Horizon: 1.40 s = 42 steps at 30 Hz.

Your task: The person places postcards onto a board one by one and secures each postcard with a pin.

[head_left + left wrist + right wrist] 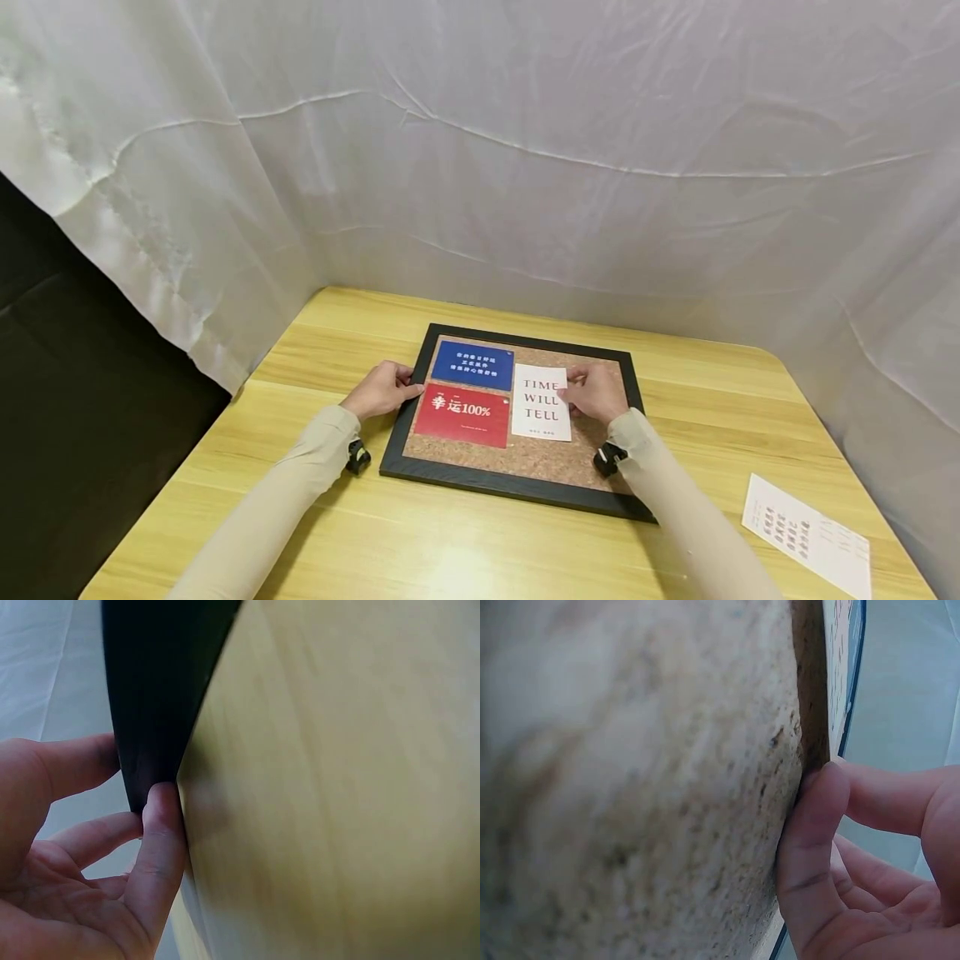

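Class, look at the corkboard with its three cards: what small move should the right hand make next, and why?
Probably press the white card flat where it lies: the right hand rests on its right edge, beside the red card, while the left hand steadies the black frame.

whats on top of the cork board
Three cards lie on the cork board: a blue card, a red card and a white card, touched by the right hand. Whatever lies beneath the cards is hidden.
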Each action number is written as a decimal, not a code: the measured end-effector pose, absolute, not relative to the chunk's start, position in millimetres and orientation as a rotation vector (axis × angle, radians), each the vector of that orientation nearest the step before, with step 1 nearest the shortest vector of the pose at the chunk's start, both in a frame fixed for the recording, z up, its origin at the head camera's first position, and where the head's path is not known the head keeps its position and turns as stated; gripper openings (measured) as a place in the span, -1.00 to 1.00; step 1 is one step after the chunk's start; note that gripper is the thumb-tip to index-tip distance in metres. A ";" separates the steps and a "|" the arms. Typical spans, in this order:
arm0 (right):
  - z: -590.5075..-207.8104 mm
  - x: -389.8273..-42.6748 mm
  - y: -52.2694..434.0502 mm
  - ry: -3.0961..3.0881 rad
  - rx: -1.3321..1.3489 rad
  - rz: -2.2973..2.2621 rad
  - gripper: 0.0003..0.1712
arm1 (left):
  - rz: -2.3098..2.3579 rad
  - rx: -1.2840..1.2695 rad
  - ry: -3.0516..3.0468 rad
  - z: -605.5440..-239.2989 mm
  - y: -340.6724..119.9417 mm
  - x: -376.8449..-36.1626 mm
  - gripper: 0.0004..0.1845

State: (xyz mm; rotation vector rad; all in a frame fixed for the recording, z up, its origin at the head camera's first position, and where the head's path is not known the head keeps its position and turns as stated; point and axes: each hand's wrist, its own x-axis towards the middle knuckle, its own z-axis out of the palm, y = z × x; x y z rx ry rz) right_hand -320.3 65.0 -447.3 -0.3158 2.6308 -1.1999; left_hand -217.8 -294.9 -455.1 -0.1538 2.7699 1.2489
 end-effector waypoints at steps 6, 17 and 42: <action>-447.6 -320.8 64.3 2.634 -0.309 -1.186 -0.57 | 1.255 -0.152 2.771 -456.1 -295.7 -217.6 -0.65; -445.3 -319.7 61.9 2.652 -0.312 -1.160 -0.60 | 1.241 -0.175 2.778 -456.1 -296.9 -219.2 -0.61; -443.9 -323.6 54.5 2.691 -0.253 -1.017 -0.71 | 1.246 -0.158 2.774 -457.7 -296.5 -219.7 -0.62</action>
